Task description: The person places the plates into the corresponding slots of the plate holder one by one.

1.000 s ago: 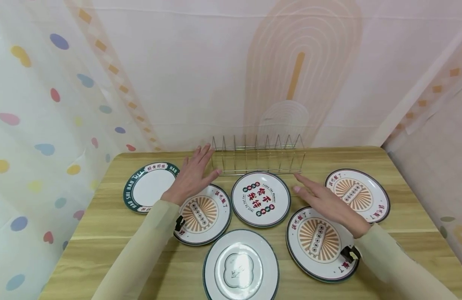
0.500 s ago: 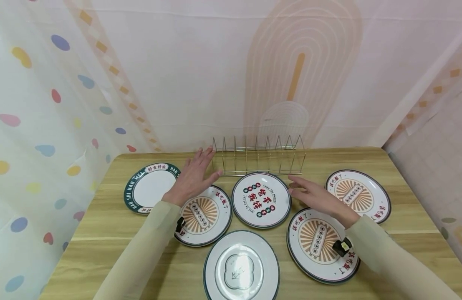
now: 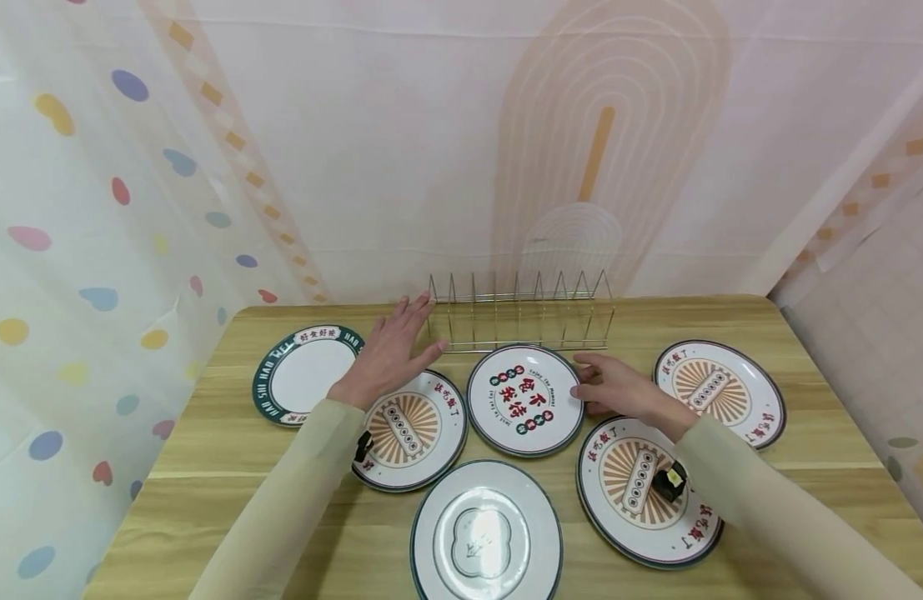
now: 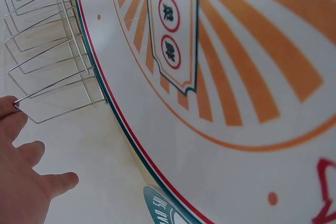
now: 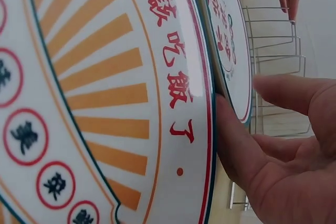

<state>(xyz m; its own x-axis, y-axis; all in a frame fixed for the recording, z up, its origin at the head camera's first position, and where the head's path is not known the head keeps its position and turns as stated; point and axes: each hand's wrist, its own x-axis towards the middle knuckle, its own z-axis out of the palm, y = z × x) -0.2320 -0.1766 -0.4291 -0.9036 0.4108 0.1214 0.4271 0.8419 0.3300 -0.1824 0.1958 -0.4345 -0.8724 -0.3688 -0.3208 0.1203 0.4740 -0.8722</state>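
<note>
My left hand (image 3: 389,350), fingers spread and fairly straight, reaches to the left end of a wire plate rack (image 3: 517,321); a fingertip meets the end wire in the left wrist view. My right hand (image 3: 626,387) is at the right edge of a small white plate (image 3: 524,442) with red lettering, which lies flat in front of the rack. Its thumb (image 5: 231,121) and index finger (image 5: 281,87) are right at the plate's rim, loosely bent. Part of a sunburst plate (image 3: 423,471) is hidden under the left forearm, and another sunburst plate (image 3: 644,537) lies below the right wrist.
A green-rimmed plate (image 3: 311,379) lies at the left of the wooden table (image 3: 183,517). A third sunburst plate (image 3: 754,392) is at the right. An upside-down plate (image 3: 487,575) lies at the near middle. A patterned curtain (image 3: 401,167) hangs behind.
My right hand has moved left, from beside the small plate to its right rim. The left hand stays at the rack's end. The plates and rack have not moved on the table.
</note>
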